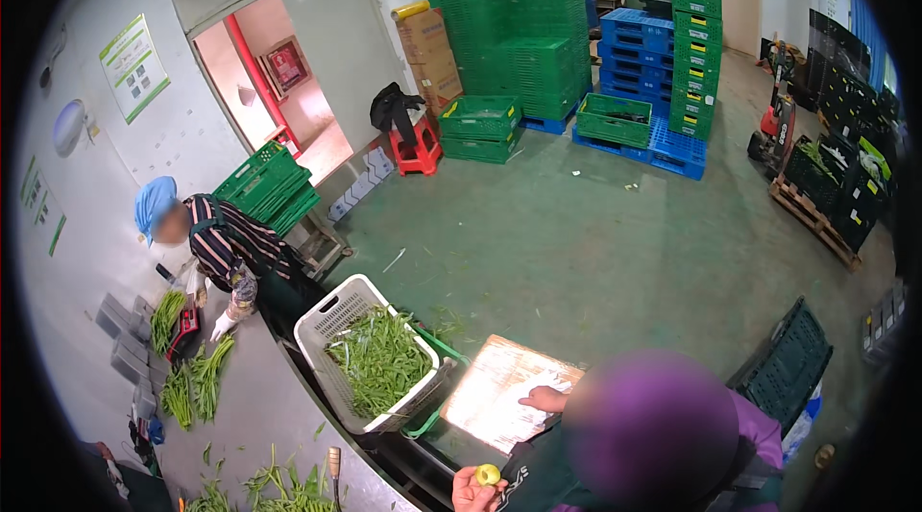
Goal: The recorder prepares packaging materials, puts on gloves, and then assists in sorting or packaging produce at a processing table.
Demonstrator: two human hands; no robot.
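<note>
Neither of my own hands can be made out in view. Before me, a steel worktable (252,375) carries loose leafy greens (288,487) and a tool with a wooden handle (334,463). Beside it stands a white plastic crate (360,289) filled with cut greens (378,361). A person in a purple head covering (652,433) is close by at the lower right. One bare hand (544,399) there touches white strips (522,407) on a wrapped cardboard box (493,375). Another bare hand (470,494) holds a small yellow round thing (488,474) with a dark hollow.
Across the table a gloved co-worker (241,238) leans beside a red scale (185,328) and bunched greens (209,375). Stacked green crates (504,36) and blue pallets (634,44) stand at the back. A pallet jack (778,126) and a dark crate (785,368) are on the right.
</note>
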